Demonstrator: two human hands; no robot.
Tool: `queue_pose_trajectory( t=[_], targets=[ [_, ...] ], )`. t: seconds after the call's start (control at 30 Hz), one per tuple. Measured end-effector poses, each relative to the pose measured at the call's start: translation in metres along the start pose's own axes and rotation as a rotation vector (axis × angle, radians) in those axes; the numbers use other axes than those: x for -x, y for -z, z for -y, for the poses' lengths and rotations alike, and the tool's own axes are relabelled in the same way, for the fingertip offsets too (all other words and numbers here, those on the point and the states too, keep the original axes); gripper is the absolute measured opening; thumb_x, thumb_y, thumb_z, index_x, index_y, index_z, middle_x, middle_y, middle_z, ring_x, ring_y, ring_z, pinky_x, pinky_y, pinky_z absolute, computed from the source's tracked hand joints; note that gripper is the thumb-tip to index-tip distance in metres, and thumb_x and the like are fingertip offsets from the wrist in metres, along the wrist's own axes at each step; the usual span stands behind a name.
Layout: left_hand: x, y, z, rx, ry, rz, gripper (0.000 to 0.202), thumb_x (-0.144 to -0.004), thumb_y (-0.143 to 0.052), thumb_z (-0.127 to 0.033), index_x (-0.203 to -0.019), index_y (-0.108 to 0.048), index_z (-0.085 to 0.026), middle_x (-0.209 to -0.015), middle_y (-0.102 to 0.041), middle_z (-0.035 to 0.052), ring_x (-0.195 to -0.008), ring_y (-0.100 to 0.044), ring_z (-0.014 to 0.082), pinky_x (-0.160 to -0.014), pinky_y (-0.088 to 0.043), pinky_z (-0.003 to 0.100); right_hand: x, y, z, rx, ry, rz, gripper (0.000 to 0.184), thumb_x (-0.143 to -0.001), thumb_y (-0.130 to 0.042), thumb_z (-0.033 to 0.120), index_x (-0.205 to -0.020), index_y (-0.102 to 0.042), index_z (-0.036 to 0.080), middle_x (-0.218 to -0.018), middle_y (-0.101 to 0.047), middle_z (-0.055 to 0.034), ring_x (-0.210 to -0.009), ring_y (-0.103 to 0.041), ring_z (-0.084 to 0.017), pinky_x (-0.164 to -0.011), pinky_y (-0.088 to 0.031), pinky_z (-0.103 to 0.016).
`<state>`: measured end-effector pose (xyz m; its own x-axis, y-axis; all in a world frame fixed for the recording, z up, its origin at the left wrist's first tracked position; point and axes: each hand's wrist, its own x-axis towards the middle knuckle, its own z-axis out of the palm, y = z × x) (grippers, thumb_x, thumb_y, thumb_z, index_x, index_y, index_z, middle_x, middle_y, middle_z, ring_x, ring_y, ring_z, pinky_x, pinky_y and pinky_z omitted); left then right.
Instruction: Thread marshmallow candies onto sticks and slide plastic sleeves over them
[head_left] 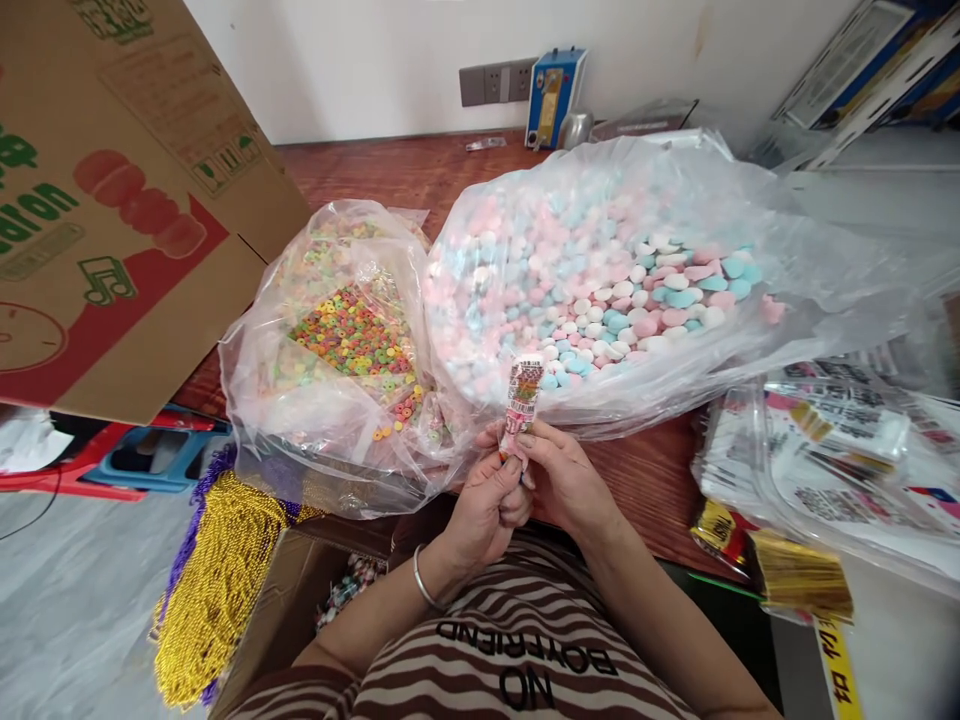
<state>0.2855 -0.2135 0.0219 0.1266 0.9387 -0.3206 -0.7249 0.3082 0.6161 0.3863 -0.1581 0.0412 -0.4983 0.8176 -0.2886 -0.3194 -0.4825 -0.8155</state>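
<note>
Upright in front of me is a narrow printed candy packet (pixel 524 392), its lower end gathered between my two hands. My left hand (pixel 491 508), with a bangle on the wrist, is closed around that lower end, its thumb pressed on top. My right hand (pixel 564 475) pinches the packet's lower part from the other side. Behind it lie two clear plastic bags: a bag of small colourful ring candies (pixel 352 330) on the left and a larger bag of pink, white and blue rounded candies (pixel 600 290) on the right. What the packet's hidden end looks like, I cannot tell.
A big cardboard carton (pixel 135 200) stands on the left. By the wall outlet is a blue box-shaped device (pixel 555 98). Stacked printed plastic packaging (pixel 840 470) sits at right, with gold bead strands (pixel 214 590) and an open cardboard box (pixel 281 600) below the table.
</note>
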Motion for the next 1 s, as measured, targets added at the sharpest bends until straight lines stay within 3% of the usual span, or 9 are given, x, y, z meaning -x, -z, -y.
queue_pose_trajectory(
  t=[0.2, 0.37, 0.5, 0.63, 0.7, 0.87, 1.0],
  targets=[
    [0.001, -0.001, 0.006, 0.002, 0.018, 0.048, 0.046, -0.081, -0.077, -0.052, -0.075, -0.047, -0.018, -0.046, -0.025, -0.0131, -0.039, -0.014, 0.0026, -0.041, -0.012, 0.02, -0.001, -0.01, -0.002, -0.014, 0.078, -0.144, 0.025, -0.078, -0.068, 0.042, -0.082, -0.077, 0.019, -0.081, -0.077, -0.0063, -0.063, -0.062, -0.017, -0.057, -0.048, -0.026],
    [0.003, -0.002, 0.011, 0.01, 0.029, 0.062, 0.045, -0.082, -0.076, -0.052, -0.075, -0.047, -0.018, -0.045, -0.025, -0.0135, -0.038, -0.013, 0.0024, -0.041, -0.012, 0.02, -0.006, -0.009, 0.001, 0.013, 0.122, -0.181, 0.026, -0.081, -0.064, 0.041, -0.079, -0.077, 0.018, -0.078, -0.077, -0.0057, -0.055, -0.055, -0.015, -0.049, -0.04, -0.026],
    [0.004, -0.004, 0.009, 0.025, 0.041, 0.063, 0.044, -0.081, -0.077, -0.051, -0.075, -0.049, -0.018, -0.045, -0.023, -0.0135, -0.038, -0.013, 0.0023, -0.041, -0.012, 0.02, -0.009, -0.002, 0.006, 0.029, 0.146, -0.111, 0.031, -0.086, -0.062, 0.044, -0.086, -0.078, 0.017, -0.079, -0.076, -0.0067, -0.061, -0.061, -0.017, -0.054, -0.045, -0.027],
    [0.0, -0.004, -0.001, 0.04, 0.002, -0.047, 0.047, -0.077, -0.082, -0.051, -0.078, -0.048, -0.018, -0.049, -0.026, -0.013, -0.041, -0.015, 0.0025, -0.043, -0.014, 0.02, -0.005, 0.009, 0.004, 0.1, 0.097, 0.087, 0.032, -0.088, -0.068, 0.047, -0.103, -0.077, 0.02, -0.08, -0.073, -0.0036, -0.073, -0.065, -0.019, -0.07, -0.052, -0.029],
    [-0.002, -0.004, -0.004, 0.04, -0.038, -0.097, 0.049, -0.074, -0.085, -0.05, -0.081, -0.048, -0.018, -0.051, -0.028, -0.0127, -0.043, -0.016, 0.0025, -0.043, -0.014, 0.019, -0.001, 0.012, -0.001, 0.134, 0.05, 0.129, 0.032, -0.086, -0.072, 0.043, -0.109, -0.076, 0.021, -0.085, -0.073, -0.0027, -0.074, -0.065, -0.017, -0.069, -0.053, -0.028],
    [-0.004, -0.003, 0.001, -0.063, -0.037, -0.063, 0.048, -0.076, -0.082, -0.054, -0.089, -0.054, -0.017, -0.055, -0.031, -0.0108, -0.047, -0.022, 0.0037, -0.045, -0.017, 0.019, 0.005, 0.009, -0.01, 0.092, -0.021, 0.036, 0.036, -0.087, -0.067, 0.044, -0.111, -0.075, 0.02, -0.085, -0.072, -0.0032, -0.058, -0.057, -0.013, -0.044, -0.044, -0.021],
    [-0.003, -0.001, 0.004, -0.129, -0.046, -0.023, 0.049, -0.079, -0.078, -0.058, -0.081, -0.051, -0.017, -0.054, -0.03, -0.0108, -0.045, -0.022, 0.0032, -0.044, -0.017, 0.02, 0.005, 0.003, -0.011, 0.138, 0.039, -0.02, 0.032, -0.087, -0.066, 0.043, -0.102, -0.077, 0.018, -0.089, -0.074, -0.0053, -0.065, -0.06, -0.015, -0.048, -0.045, -0.021]
  ],
)
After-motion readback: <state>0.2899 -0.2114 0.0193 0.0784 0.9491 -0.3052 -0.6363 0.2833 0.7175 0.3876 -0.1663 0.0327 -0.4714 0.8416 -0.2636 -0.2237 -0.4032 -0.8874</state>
